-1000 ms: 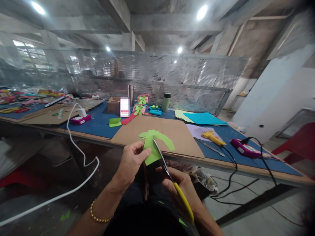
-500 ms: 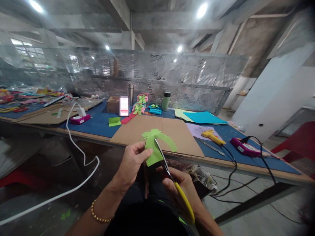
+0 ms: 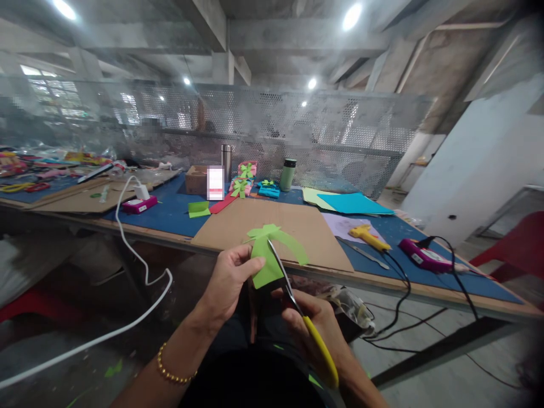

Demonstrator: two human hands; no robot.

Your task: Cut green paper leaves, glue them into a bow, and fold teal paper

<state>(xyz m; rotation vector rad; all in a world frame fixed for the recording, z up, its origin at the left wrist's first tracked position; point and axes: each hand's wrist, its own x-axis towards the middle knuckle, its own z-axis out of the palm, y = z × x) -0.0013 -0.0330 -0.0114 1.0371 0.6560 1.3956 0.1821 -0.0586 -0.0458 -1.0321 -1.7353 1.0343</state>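
Observation:
My left hand [image 3: 232, 277] pinches a light green sheet of paper [image 3: 267, 269] between thumb and fingers, just in front of the table edge. The top of the sheet is cut into several petal-like strips, and one long curved strip droops to the right. In my right hand [image 3: 314, 323] is a pair of scissors [image 3: 318, 345] with yellow handles. Their blades lie against the paper, with the tip near the base of the strips. How far the blades are apart is hard to see. My right fingers are partly hidden behind the handle.
A brown cardboard sheet [image 3: 272, 212] lies on the blue table. On the right are a yellow glue gun [image 3: 368, 235], a metal blade-like tool [image 3: 365, 253] and a purple power strip [image 3: 425, 258]. Behind stand a green bottle [image 3: 288, 174] and a steel flask [image 3: 226, 162]. A white cable [image 3: 127, 323] hangs left.
Almost nothing differs. The view has shifted very slightly; both hands, the green paper and the scissors keep the same arrangement.

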